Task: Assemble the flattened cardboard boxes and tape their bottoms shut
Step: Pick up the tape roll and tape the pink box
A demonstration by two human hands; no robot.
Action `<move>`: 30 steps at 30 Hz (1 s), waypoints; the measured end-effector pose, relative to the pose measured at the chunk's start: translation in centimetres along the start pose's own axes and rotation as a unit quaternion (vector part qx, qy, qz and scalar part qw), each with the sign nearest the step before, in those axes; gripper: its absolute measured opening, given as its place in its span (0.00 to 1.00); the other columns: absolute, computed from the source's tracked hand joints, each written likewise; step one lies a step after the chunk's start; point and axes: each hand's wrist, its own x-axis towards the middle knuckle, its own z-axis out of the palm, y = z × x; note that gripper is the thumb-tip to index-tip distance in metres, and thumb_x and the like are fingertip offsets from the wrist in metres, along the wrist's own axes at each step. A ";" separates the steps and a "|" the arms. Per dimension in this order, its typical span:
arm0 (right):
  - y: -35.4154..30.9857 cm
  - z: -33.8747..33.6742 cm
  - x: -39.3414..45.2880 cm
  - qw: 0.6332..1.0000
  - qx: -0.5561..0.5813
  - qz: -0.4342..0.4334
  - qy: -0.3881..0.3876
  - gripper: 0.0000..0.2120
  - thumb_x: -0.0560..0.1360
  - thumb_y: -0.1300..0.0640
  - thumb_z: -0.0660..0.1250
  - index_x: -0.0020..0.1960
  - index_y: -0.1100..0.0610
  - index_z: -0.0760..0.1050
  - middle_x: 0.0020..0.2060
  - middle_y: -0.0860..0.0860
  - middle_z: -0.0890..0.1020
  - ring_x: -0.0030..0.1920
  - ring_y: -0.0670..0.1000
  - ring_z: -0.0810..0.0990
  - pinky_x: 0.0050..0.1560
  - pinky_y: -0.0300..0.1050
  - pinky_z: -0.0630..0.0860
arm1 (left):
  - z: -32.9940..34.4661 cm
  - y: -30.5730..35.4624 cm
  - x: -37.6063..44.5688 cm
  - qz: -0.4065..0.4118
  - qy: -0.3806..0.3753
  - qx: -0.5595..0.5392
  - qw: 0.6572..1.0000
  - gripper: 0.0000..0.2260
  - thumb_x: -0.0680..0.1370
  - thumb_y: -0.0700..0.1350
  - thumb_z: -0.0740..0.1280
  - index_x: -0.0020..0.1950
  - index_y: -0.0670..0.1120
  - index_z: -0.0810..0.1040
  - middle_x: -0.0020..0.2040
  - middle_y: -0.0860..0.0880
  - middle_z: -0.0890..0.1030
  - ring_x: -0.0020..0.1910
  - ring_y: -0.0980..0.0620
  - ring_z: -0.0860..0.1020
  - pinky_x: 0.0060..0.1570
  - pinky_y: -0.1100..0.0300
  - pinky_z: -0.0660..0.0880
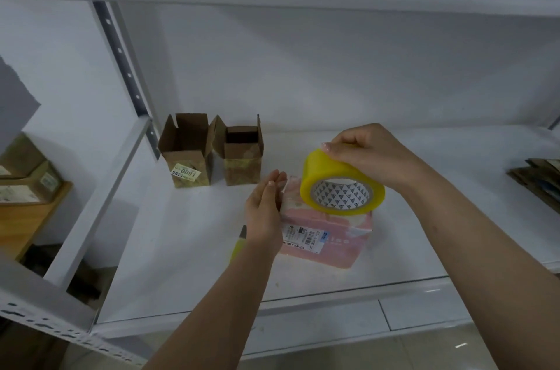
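My right hand (368, 157) grips the yellow tape roll (341, 184) from above, fingers curled over its rim, so that I can draw the strip across the pink box (327, 236), which sits on the white shelf (188, 248) right in front of me. The roll hovers over the box's top face, touching it or very nearly; I cannot tell which. My left hand (265, 212) lies flat with straight fingers against the box's left side, bracing it so it does not slide as I pull, and seemingly pressing the loose tape end down there. I judge that this is the taping step, with the strip begun at the left edge and the run to the right edge left to do. To the right the shelf offers plenty of open room for that pull. Behind and to the left stand two brown boxes (212, 154), already upright with flaps open, well apart from my work. A stack of flattened cardboard (536, 181) waits at the far right edge. The shelf's front lip is near the box, so I would keep the pull sideways.
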 end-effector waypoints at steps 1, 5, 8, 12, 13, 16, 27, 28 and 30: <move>-0.1 0.2 0.1 1.000 -0.006 -0.003 0.004 0.12 0.74 0.45 0.70 0.43 0.54 0.84 0.41 0.53 0.84 0.45 0.51 0.83 0.49 0.48 0.78 | -0.1 -0.1 0.1 -0.002 0.001 0.006 1.000 0.12 0.83 0.40 0.58 0.63 0.42 0.77 0.57 0.45 0.82 0.57 0.47 0.80 0.59 0.53 0.77; 0.0 0.7 0.6 1.000 -0.023 -0.009 0.018 0.14 0.73 0.43 0.70 0.42 0.54 0.83 0.37 0.51 0.82 0.40 0.48 0.80 0.42 0.44 0.74 | -0.5 -0.4 0.7 -0.012 -0.007 0.054 0.998 0.12 0.83 0.41 0.59 0.62 0.44 0.78 0.57 0.47 0.83 0.58 0.46 0.80 0.62 0.47 0.75; 0.2 1.0 0.9 0.999 -0.026 -0.011 0.027 0.13 0.74 0.43 0.70 0.41 0.53 0.82 0.34 0.47 0.80 0.38 0.46 0.77 0.40 0.42 0.72 | -0.7 -0.4 1.0 -0.049 -0.026 0.110 0.992 0.12 0.83 0.45 0.59 0.61 0.45 0.79 0.55 0.45 0.83 0.53 0.46 0.82 0.55 0.50 0.79; 0.8 1.2 1.0 0.999 -0.014 -0.014 0.038 0.13 0.74 0.43 0.69 0.42 0.53 0.83 0.35 0.47 0.81 0.40 0.47 0.78 0.46 0.47 0.75 | -0.9 -0.1 0.9 -0.139 -0.062 0.167 0.974 0.18 0.83 0.55 0.57 0.45 0.47 0.82 0.35 0.50 0.84 0.32 0.55 0.81 0.27 0.65 0.73; 0.9 1.3 1.1 0.999 -0.010 -0.015 0.042 0.13 0.74 0.44 0.69 0.42 0.53 0.83 0.36 0.47 0.81 0.40 0.48 0.79 0.47 0.48 0.75 | -1.0 -0.2 0.9 -0.157 -0.065 0.164 0.972 0.18 0.82 0.56 0.58 0.44 0.49 0.81 0.33 0.52 0.83 0.33 0.55 0.80 0.28 0.63 0.71; 0.9 1.4 1.1 0.999 -0.008 -0.017 0.049 0.14 0.75 0.44 0.69 0.42 0.54 0.83 0.36 0.49 0.81 0.41 0.49 0.79 0.48 0.50 0.76 | -1.2 -0.7 0.9 -0.196 -0.070 0.141 0.968 0.18 0.80 0.61 0.60 0.46 0.50 0.82 0.34 0.51 0.84 0.39 0.51 0.80 0.34 0.58 0.71; 1.2 1.5 1.2 0.998 -0.001 -0.012 0.057 0.15 0.74 0.43 0.70 0.40 0.55 0.82 0.34 0.48 0.80 0.40 0.49 0.78 0.49 0.52 0.77 | -1.1 -1.5 0.4 -0.235 -0.050 0.066 0.968 0.21 0.75 0.64 0.64 0.50 0.49 0.84 0.48 0.44 0.86 0.51 0.41 0.83 0.53 0.46 0.79; 1.2 1.5 1.3 0.998 -0.002 -0.012 0.058 0.15 0.74 0.43 0.70 0.40 0.55 0.82 0.34 0.48 0.79 0.40 0.49 0.78 0.48 0.52 0.77 | -1.1 -1.3 0.5 -0.234 -0.051 0.068 0.968 0.21 0.76 0.65 0.63 0.51 0.50 0.84 0.48 0.44 0.86 0.51 0.42 0.83 0.51 0.47 0.80; 1.2 1.5 1.4 0.998 -0.002 -0.010 0.059 0.15 0.74 0.42 0.70 0.40 0.55 0.82 0.34 0.48 0.80 0.40 0.49 0.78 0.48 0.52 0.77 | -0.9 -1.4 0.6 -0.238 -0.050 0.072 0.967 0.22 0.78 0.64 0.60 0.51 0.50 0.84 0.47 0.44 0.86 0.49 0.42 0.83 0.50 0.47 0.80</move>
